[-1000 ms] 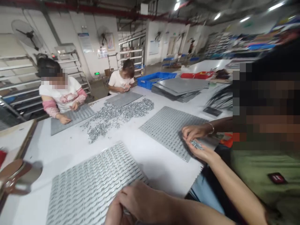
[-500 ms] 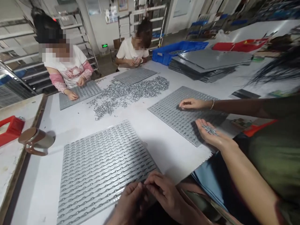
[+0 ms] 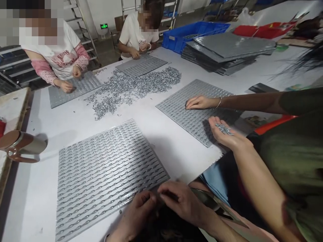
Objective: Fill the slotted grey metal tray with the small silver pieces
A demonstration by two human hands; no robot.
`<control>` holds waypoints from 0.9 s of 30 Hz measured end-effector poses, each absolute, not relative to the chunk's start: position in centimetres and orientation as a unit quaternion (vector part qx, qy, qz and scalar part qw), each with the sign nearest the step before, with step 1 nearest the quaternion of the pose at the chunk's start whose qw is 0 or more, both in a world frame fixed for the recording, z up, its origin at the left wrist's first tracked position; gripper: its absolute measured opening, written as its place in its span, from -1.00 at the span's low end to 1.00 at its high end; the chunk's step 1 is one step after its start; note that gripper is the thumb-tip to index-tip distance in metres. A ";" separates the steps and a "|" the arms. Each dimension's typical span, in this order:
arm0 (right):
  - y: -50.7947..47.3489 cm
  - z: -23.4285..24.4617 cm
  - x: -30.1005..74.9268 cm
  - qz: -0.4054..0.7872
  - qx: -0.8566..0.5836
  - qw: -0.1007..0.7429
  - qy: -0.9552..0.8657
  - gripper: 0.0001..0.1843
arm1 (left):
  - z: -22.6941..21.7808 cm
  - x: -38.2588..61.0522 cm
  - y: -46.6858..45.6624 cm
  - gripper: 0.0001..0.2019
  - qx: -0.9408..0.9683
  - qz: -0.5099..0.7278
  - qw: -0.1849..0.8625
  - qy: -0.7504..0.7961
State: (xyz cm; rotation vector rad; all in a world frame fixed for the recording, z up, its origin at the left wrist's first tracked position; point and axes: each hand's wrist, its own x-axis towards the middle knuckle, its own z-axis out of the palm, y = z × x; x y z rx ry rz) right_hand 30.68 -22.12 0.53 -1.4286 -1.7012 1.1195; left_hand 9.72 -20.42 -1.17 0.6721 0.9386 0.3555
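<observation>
My left hand (image 3: pixel 138 208) and my right hand (image 3: pixel 179 200) meet at the near edge of a grey slotted tray (image 3: pixel 106 174) that lies flat on the white table (image 3: pixel 164 148). Both hands have their fingers curled and pinched together, fingertips almost touching. What they pinch is too small and shadowed to name. A heap of small silvery metal parts (image 3: pixel 136 87) lies in the middle of the table, well beyond my reach.
A co-worker at my right holds parts in a cupped palm (image 3: pixel 223 131) and touches a second tray (image 3: pixel 194 107). Two more people sit across at their own trays. A brown cup (image 3: pixel 20 146) lies at the left. Stacked grey trays (image 3: pixel 227 50) and a blue crate (image 3: pixel 186 33) stand behind.
The view has tipped downward from the room to the table. My hands stay together at the tray's near edge. The co-worker's hands have parted, one reaching onto the tray.
</observation>
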 end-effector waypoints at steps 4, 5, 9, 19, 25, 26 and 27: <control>-20.6 -0.9 31.8 0.431 -0.617 0.355 -0.555 -0.81 | -0.5 10.0 -20.4 -0.70 0.227 0.192 0.853 0.428; -20.3 -1.1 32.0 0.439 -0.618 0.358 -0.545 -0.79 | -0.4 10.0 -20.3 -0.70 0.231 0.189 0.855 0.424; -19.3 -1.6 31.6 0.442 -0.622 0.339 -0.551 -0.76 | -0.3 9.8 -20.4 -0.71 0.259 0.182 0.854 0.412; -19.2 -2.2 30.0 0.304 -0.664 0.267 -0.628 -0.82 | -1.6 8.9 -20.7 -0.53 0.272 0.195 0.848 0.412; -18.7 -2.9 29.9 0.300 -0.679 0.266 -0.614 -0.91 | -1.6 8.8 -20.7 -0.55 0.230 0.196 0.862 0.407; -18.7 -2.9 30.0 0.306 -0.684 0.272 -0.603 -0.91 | -1.6 8.8 -20.7 -0.57 0.225 0.205 0.867 0.395; -18.7 -2.8 30.1 0.315 -0.688 0.281 -0.590 -0.87 | -1.6 8.9 -20.7 -0.59 0.222 0.216 0.870 0.383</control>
